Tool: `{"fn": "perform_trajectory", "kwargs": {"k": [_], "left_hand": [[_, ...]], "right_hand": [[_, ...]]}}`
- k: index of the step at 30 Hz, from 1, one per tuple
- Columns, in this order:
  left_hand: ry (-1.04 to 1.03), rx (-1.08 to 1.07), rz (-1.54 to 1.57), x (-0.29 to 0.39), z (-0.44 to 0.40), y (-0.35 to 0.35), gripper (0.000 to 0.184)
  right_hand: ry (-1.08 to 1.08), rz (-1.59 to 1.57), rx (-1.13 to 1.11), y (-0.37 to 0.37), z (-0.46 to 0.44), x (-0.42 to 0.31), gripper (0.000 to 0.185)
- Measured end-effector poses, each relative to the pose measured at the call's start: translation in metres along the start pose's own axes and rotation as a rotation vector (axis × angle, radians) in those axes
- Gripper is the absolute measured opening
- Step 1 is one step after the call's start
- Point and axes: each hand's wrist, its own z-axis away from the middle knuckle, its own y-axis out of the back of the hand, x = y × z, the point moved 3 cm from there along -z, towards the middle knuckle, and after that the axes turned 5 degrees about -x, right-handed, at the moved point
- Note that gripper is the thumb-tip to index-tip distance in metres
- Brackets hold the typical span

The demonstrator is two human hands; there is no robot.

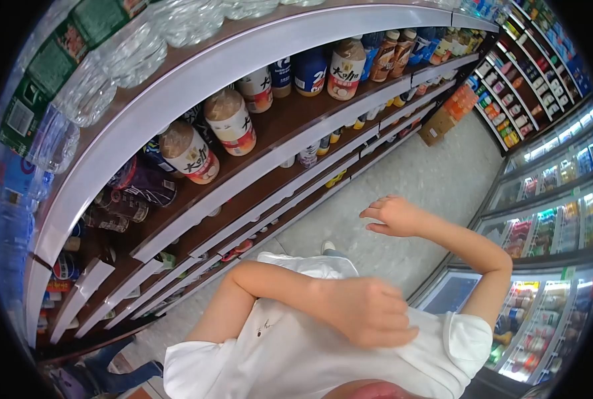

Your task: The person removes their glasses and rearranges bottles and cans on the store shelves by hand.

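Close beneath the camera, the left hand point(369, 311) hung before the white shirt point(336, 359), its fingers curled and its back to the lens; whether it held anything could not be told. Farther forward, over the grey floor point(376, 176), the right hand point(391, 216) stood loosely open, thumb and fingers parted, with nothing visible in its grasp. Both hands were apart from the goods.

Beyond them, to the left, ran a long shelf rack point(416, 90). On one of its boards stood bottles with white-and-red labels point(233, 126), blue bottles point(309, 73) and brown bottles point(384, 58); above these, clear water bottles point(130, 56) lined the topmost shelf in view. As things stood, no bottle was in visible contact with either hand, so any handling of the stock seemed, by judgement, not under way, and nothing showed as finished.

Farther out, lit glass-doored coolers point(546, 223) lined the right side, boxes point(437, 128) sat on the floor by the rack's far end, and another person's jeans point(120, 369) showed at the lower left.
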Motion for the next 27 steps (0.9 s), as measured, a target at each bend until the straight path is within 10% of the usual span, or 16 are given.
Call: {"fn": "perform_trajectory", "kwargs": {"k": [7,10,14,27], "left_hand": [[0.271,0.427,-0.577,-0.017,-0.020,0.098,0.016],[0.273,0.568,-0.372,0.017,-0.027,0.118,0.030],[-0.171,0.942,-0.814,0.053,-0.035,0.143,0.025],[0.026,0.961,-1.121,0.072,-0.024,0.125,0.027]], "right_hand": [[0.402,0.321,0.621,0.159,0.052,-0.049,0.026],[0.771,0.298,1.000,0.204,0.102,-0.065,0.038],[0.766,0.183,0.955,0.184,0.208,0.019,0.035],[0.643,-0.008,1.019,0.169,0.391,0.187,0.025]]}}
